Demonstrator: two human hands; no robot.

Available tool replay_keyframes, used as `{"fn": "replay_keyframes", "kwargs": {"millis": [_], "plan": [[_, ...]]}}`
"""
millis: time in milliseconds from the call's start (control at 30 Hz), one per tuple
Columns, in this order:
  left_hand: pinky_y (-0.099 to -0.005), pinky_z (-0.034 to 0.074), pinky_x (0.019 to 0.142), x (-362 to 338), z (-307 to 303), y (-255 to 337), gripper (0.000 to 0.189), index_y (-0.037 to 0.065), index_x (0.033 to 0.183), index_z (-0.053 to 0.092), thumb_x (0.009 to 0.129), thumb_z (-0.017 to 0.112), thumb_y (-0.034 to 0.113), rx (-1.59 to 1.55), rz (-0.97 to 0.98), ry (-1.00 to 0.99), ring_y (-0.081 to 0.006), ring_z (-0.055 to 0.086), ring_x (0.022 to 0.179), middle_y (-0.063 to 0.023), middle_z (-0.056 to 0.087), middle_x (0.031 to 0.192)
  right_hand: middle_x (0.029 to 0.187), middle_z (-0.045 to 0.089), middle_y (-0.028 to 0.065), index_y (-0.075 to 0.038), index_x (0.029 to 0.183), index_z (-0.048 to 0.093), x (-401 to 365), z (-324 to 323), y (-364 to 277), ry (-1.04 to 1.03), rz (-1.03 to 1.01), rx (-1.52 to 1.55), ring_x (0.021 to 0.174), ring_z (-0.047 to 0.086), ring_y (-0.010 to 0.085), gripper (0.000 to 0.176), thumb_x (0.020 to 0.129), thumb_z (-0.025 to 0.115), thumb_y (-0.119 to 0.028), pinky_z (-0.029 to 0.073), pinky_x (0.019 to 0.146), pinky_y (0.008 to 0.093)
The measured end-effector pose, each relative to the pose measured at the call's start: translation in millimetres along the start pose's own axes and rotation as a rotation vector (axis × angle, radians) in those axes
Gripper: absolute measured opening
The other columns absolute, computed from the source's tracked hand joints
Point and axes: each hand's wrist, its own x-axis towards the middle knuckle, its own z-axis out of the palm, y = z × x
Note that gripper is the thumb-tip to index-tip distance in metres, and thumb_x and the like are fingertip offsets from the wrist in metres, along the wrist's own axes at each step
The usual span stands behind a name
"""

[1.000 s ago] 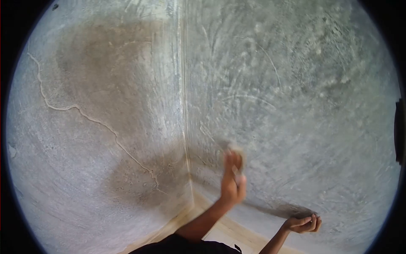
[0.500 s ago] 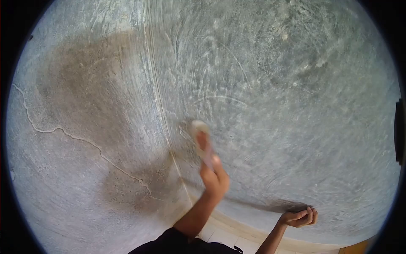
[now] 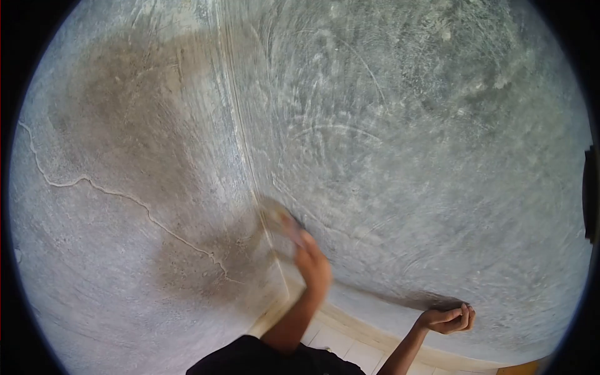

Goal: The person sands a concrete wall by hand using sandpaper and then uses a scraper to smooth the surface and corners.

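My left hand (image 3: 314, 269) is in the lower middle, its fingers closed round the handle of a small hand tool (image 3: 285, 224). The tool is smeared by motion; its pale head points up and left, over the grey wall (image 3: 425, 187) right beside the corner line (image 3: 252, 175). My right hand (image 3: 451, 319) is at the lower right, close to the wall's foot, fingers curled in a loose fist with nothing showing out of it. A dark shadow lies on the wall just above it.
A second wall face (image 3: 94, 250) on the left carries brown damp patches (image 3: 137, 112) and a long raised crack (image 3: 147, 209). Below, a pale skirting (image 3: 350, 325) borders white floor tiles (image 3: 340, 347). A dark object (image 3: 589, 194) stands at the far right edge.
My left hand and the tool have swept down and left to the corner. The right hand keeps its curled shape. The whole view has shifted slightly.
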Motion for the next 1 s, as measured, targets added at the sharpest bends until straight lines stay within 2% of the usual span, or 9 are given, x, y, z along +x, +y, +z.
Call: {"fn": "replay_keyframes", "kwargs": {"millis": [133,267,433,633,667,733,767,867,1000], "plan": [[-0.0375,0.015,0.113,-43,7,13,0.055,-0.013,0.139,0.02,0.101,0.029,0.026,0.076,0.53,-0.158,-0.0331,0.015,0.14,-0.0277,0.014,0.149,0.107,0.044,0.0154,0.002,0.095,0.052,-3,4,-1,0.034,0.017,0.025,0.101,0.046,0.0254,0.018,0.091,0.039,-0.009,0.04,0.089,0.0377],[-0.0415,0.012,0.113,22,-27,-32,0.063,-0.013,0.139,0.021,0.101,0.024,0.038,-0.144,-0.397,-0.138,-0.0332,0.017,0.14,-0.0289,0.018,0.148,0.107,0.044,0.0148,0.002,0.094,0.053,1,0,-3,-0.012,-0.029,-0.029,0.102,0.046,0.0253,0.018,0.091,0.04,-0.01,0.04,0.089,0.0378],[-0.0378,0.013,0.113,-67,14,-38,0.057,-0.011,0.141,0.019,0.101,0.03,0.028,0.074,0.326,-0.12,-0.0324,0.016,0.14,-0.0279,0.013,0.149,0.107,0.045,0.0142,0.002,0.093,0.054,-1,4,-4,0.01,-0.022,-0.004,0.101,0.046,0.0251,0.018,0.091,0.041,-0.01,0.04,0.088,0.0375],[-0.0365,0.025,0.108,-4,-26,-90,0.065,-0.012,0.138,0.024,0.1,0.033,0.04,-0.253,-0.366,-0.06,-0.0308,0.036,0.13,-0.0299,0.033,0.14,0.107,0.045,0.0144,0.002,0.094,0.055,2,3,-6,-0.015,-0.032,-0.008,0.098,0.046,0.0245,0.019,0.092,0.041,-0.011,0.042,0.083,0.0366],[-0.0368,0.01,0.114,-40,-1,-82,0.065,-0.009,0.142,0.011,0.101,0.02,0.04,-0.015,-0.302,0.05,-0.0337,0.008,0.141,-0.0259,0.007,0.151,0.107,0.045,0.0144,0.002,0.094,0.055,0,5,-8,-0.014,-0.024,-0.003,0.097,0.047,0.0243,0.019,0.092,0.041,-0.011,0.042,0.083,0.0367],[-0.0396,0.006,0.114,-88,11,-69,0.062,-0.011,0.141,0.013,0.101,0.03,0.033,0.059,0.072,-0.193,-0.0352,0.005,0.141,-0.0263,0.005,0.151,0.106,0.045,0.0146,0.002,0.093,0.055,1,9,-11,0.007,-0.039,0.01,0.097,0.047,0.024,0.019,0.092,0.041,-0.012,0.042,0.082,0.0369],[-0.0385,0.012,0.113,-81,9,-60,0.061,-0.012,0.14,0.017,0.101,0.032,0.033,0.064,0.144,-0.142,-0.0356,0.014,0.139,-0.0279,0.013,0.149,0.106,0.045,0.0147,0.002,0.093,0.054,2,9,-11,0.008,-0.05,0.017,0.097,0.047,0.0239,0.019,0.092,0.042,-0.012,0.042,0.082,0.037],[-0.0362,0.031,0.103,-32,-18,-91,0.061,-0.014,0.133,0.031,0.1,0.034,0.038,-0.154,-0.452,-0.02,-0.035,0.041,0.126,-0.0316,0.039,0.136,0.104,0.046,0.0151,0.002,0.092,0.054,3,6,-11,-0.012,-0.075,-0.034,0.096,0.047,0.0238,0.019,0.092,0.042,-0.012,0.042,0.081,0.0368],[-0.0338,0.039,0.093,-72,1,-144,0.062,-0.009,0.13,0.043,0.1,0.03,0.044,0.035,-0.448,0.111,-0.0268,0.055,0.103,-0.0203,0.06,0.113,0.103,0.047,0.0149,0.002,0.092,0.055,1,5,-9,-0.002,-0.055,-0.046,0.096,0.048,0.0242,0.019,0.092,0.042,-0.012,0.042,0.081,0.037]]}}
